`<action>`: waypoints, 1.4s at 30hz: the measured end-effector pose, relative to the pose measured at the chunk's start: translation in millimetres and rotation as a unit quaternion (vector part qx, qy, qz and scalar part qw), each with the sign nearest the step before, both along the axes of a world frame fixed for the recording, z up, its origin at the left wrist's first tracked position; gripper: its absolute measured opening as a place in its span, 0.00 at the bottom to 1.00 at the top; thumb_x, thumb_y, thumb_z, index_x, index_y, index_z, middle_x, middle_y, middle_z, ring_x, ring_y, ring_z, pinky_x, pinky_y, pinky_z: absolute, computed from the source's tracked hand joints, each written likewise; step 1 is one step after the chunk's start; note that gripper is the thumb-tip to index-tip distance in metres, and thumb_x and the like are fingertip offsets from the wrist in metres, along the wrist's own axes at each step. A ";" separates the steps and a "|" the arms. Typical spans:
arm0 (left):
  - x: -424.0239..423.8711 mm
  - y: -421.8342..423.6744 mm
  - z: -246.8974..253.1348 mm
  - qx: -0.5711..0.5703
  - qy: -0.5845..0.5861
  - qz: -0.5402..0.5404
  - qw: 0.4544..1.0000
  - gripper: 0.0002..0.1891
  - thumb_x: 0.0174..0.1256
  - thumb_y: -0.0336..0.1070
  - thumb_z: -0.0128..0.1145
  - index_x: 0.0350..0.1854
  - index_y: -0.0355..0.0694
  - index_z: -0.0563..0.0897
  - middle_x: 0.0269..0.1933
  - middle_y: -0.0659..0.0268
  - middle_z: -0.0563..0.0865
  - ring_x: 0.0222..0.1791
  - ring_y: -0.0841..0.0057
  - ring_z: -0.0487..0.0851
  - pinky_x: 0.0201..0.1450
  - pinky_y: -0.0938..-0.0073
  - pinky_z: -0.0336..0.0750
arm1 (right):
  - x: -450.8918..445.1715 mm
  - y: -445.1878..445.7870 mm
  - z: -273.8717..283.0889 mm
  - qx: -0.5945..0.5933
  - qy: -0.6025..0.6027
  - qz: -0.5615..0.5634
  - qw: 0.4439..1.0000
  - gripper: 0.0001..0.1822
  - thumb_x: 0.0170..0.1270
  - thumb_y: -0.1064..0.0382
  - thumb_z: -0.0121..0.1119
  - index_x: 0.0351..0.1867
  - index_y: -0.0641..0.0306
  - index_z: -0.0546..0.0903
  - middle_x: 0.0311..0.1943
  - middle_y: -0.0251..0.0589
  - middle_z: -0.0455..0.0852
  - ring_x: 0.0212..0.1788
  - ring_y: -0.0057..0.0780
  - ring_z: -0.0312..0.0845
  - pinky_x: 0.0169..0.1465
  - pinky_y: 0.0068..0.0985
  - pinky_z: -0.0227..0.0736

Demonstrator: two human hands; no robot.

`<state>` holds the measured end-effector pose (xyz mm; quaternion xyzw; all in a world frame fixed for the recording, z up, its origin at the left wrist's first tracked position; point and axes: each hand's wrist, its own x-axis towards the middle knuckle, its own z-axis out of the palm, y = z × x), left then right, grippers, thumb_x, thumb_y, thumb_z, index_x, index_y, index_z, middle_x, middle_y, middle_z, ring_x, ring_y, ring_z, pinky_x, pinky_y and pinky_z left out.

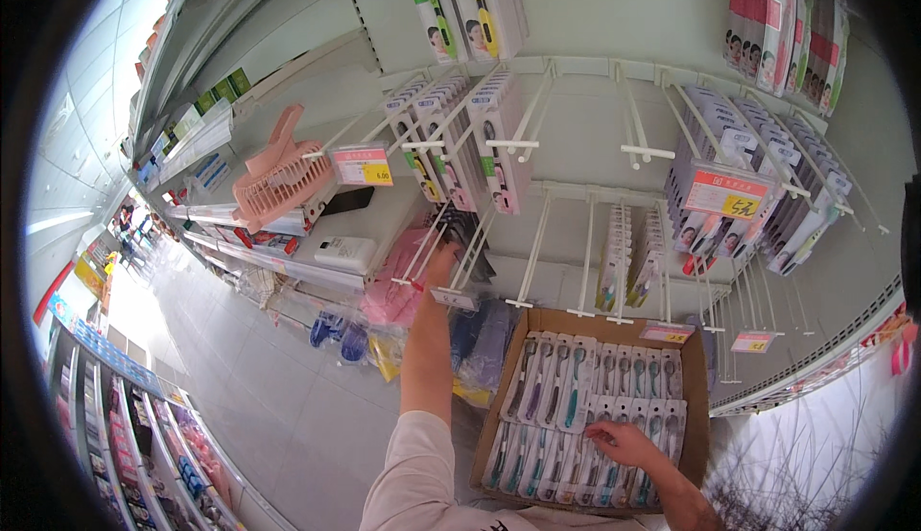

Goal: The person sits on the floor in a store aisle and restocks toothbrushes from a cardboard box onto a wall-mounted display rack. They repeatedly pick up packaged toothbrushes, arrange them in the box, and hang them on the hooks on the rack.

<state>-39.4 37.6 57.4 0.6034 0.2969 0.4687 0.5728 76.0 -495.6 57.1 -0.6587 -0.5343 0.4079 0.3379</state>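
Observation:
My left hand [446, 252] reaches in among the white display hooks [529, 243] at dark hanging packs [471, 236]. Its fingers are partly hidden, so its grip is unclear. Below and to the right, my right hand [620, 443] is over a cardboard carton [698, 401] filled with rows of blister-packed toothbrushes [604, 416]. The fingertips are at the lower end of one toothbrush pack [578, 387] with a teal handle, which overlaps the front row. Whether they pinch it cannot be made out.
Boxed toothbrushes [496, 146] hang above my left hand, and more packs [730, 150] hang at the right. Price tags [728, 196] stick out on hook ends. Left are a pink plastic basket [284, 175], a white device [345, 252] on a shelf, and the tiled aisle floor [288, 401].

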 end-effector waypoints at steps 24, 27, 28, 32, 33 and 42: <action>-29.9 -43.9 -45.1 -0.202 -0.259 -0.231 0.916 0.18 0.68 0.52 0.51 0.43 0.40 0.80 0.39 0.60 0.84 0.39 0.68 0.83 0.43 0.67 0.78 | -1.9 1.0 3.2 -0.018 0.026 -0.002 0.999 0.15 0.62 0.67 0.56 0.51 0.63 0.77 0.40 0.38 0.85 0.40 0.28 0.82 0.44 0.26 0.76; -35.0 -44.1 -64.1 -0.268 -0.400 -0.447 0.754 0.20 0.69 0.50 0.48 0.51 0.38 0.77 0.47 0.57 0.83 0.46 0.65 0.82 0.51 0.63 0.76 | -1.8 0.0 3.6 -0.019 0.027 0.004 0.999 0.15 0.62 0.68 0.55 0.51 0.62 0.77 0.41 0.39 0.85 0.41 0.30 0.82 0.44 0.27 0.76; -37.3 -47.0 -67.1 -0.285 -0.397 -0.407 0.772 0.20 0.69 0.48 0.48 0.53 0.37 0.76 0.49 0.56 0.82 0.48 0.64 0.81 0.53 0.61 0.76 | -2.2 -0.3 4.2 -0.016 0.035 0.002 0.999 0.15 0.62 0.68 0.54 0.51 0.61 0.78 0.42 0.39 0.85 0.41 0.33 0.83 0.45 0.29 0.77; -50.3 -79.9 -66.2 -0.265 -0.290 -0.161 0.905 0.19 0.70 0.44 0.47 0.55 0.37 0.74 0.49 0.53 0.82 0.50 0.60 0.81 0.56 0.55 0.75 | -4.2 0.0 7.8 -0.003 0.032 0.002 0.999 0.16 0.61 0.69 0.53 0.51 0.61 0.78 0.42 0.40 0.86 0.41 0.35 0.83 0.45 0.30 0.77; -53.3 -87.1 -61.7 -0.232 -0.306 -0.194 0.903 0.19 0.69 0.45 0.48 0.55 0.38 0.74 0.50 0.53 0.82 0.50 0.59 0.81 0.58 0.54 0.74 | -4.7 -0.2 8.7 -0.007 0.030 0.001 1.000 0.16 0.61 0.69 0.53 0.51 0.61 0.78 0.42 0.40 0.86 0.40 0.34 0.83 0.45 0.30 0.77; -79.5 -128.3 -31.9 -0.326 -0.421 -0.077 0.843 0.20 0.68 0.51 0.50 0.48 0.40 0.79 0.46 0.59 0.84 0.47 0.60 0.81 0.54 0.56 0.75 | -6.2 -1.9 10.7 0.022 0.030 -0.003 0.999 0.13 0.63 0.67 0.54 0.49 0.64 0.78 0.39 0.39 0.85 0.39 0.29 0.82 0.44 0.27 0.76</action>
